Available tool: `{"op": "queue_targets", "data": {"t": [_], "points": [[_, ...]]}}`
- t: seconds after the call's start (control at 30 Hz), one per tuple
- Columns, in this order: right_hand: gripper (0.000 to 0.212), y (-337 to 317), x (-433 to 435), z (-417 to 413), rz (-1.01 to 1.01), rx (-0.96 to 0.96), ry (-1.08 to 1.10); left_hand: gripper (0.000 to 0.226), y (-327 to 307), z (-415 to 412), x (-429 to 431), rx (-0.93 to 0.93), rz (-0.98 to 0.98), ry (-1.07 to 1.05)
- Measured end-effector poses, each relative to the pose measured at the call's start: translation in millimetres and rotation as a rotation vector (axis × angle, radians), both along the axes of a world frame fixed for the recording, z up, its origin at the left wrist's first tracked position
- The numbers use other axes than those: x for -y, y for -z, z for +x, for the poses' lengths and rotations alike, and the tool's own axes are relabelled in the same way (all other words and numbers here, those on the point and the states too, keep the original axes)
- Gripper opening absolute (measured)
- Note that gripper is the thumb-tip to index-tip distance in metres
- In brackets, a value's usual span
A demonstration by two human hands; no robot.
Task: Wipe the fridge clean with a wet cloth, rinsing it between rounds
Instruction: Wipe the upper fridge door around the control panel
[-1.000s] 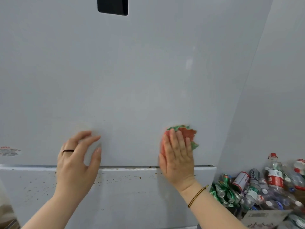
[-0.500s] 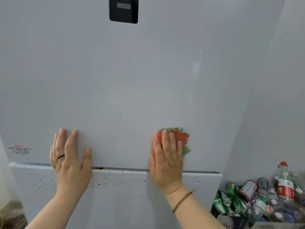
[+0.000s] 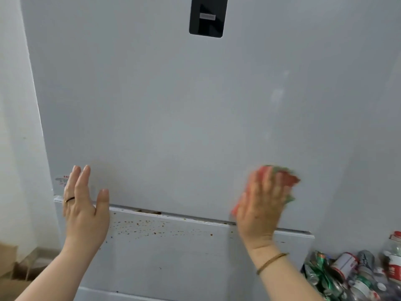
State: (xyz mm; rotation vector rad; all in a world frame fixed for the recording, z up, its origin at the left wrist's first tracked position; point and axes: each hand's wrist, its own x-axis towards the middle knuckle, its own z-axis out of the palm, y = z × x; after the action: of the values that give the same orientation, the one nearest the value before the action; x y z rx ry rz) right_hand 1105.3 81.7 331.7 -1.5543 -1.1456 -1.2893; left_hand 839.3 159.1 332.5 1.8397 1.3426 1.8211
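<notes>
Right hand [image 3: 260, 205]: flat, fingers straight, pressing cloth [image 3: 289, 180] to fridge [image 3: 173, 105]. Left hand [image 3: 84, 205]: flat, empty, against fridge. Risk: brown spots [image 3: 138, 224] below the hands smear if cloth goes unrinsed.

Lower right, I've got a heap of crushed green cans [image 3: 323, 276] mixed in with clear plastic bottles [image 3: 366, 287], one red-capped bottle [image 3: 393, 250] standing at the edge. Far left, a pale wall [image 3: 15, 127], with brown cardboard [image 3: 8, 261] at its foot.
</notes>
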Motion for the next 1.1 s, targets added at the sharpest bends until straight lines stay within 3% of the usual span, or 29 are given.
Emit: {"op": "queue_targets", "data": {"t": [0.1, 0.2, 0.27, 0.4, 0.47, 0.63, 0.7, 0.73, 0.87, 0.93, 1.0, 1.1], "points": [[0.048, 19.9, -35.2, -58.3, -0.121, 0.309, -0.068, 0.066, -1.1, -12.9, -10.7, 0.03, -0.038, 0.022], [0.056, 20.2, -38.9, -54.3, -0.145, 0.386, -0.099, 0.061, -4.6, -31.1, -25.6, 0.081, -0.067, 0.031], [0.052, 6.4, -30.1, -36.5, -0.05, 0.267, -0.064, 0.056, -5.5, -43.1, -34.6, 0.11, -0.121, 0.048], [0.05, -22.6, -36.4, -53.7, 0.202, -0.243, 0.005, 0.058, -4.9, -56.5, -47.2, 0.101, -0.153, 0.148], [0.05, -22.1, -57.2, -93.1, 0.229, -0.287, -0.025, 0.058, -5.8, -58.6, -48.2, 0.13, -0.165, 0.194], [0.048, 2.8, -89.0, -145.4, -0.144, 0.287, -0.056, 0.059, -3.3, -78.0, -58.5, 0.153, -0.167, 0.325], [0.048, -4.0, -75.7, -122.0, -0.182, 0.378, -0.009, 0.058, -4.4, -85.7, -58.8, 0.181, -0.205, 0.372], [0.046, -10.0, -66.6, -108.3, -0.149, 0.318, 0.019, 0.058, -5.3, -88.2, -58.1, 0.199, -0.225, 0.394], [0.049, -38.8, -60.5, -98.1, 0.209, -0.246, 0.062, 0.056, -8.4, -95.5, -56.5, 0.232, -0.222, 0.439], [0.05, -45.0, -81.8, -129.4, 0.297, -0.315, 0.04, 0.056, -9.4, -94.2, -54.2, 0.259, -0.215, 0.445], [0.051, -44.3, -105.0, -169.7, 0.154, -0.123, -0.011, 0.056, -9.9, -92.7, -52.9, 0.304, -0.226, 0.46], [0.05, -33.3, -126.4, -205.7, -0.179, 0.369, -0.077, 0.055, -10.9, -94.2, -54.3, 0.352, -0.249, 0.493]]}}
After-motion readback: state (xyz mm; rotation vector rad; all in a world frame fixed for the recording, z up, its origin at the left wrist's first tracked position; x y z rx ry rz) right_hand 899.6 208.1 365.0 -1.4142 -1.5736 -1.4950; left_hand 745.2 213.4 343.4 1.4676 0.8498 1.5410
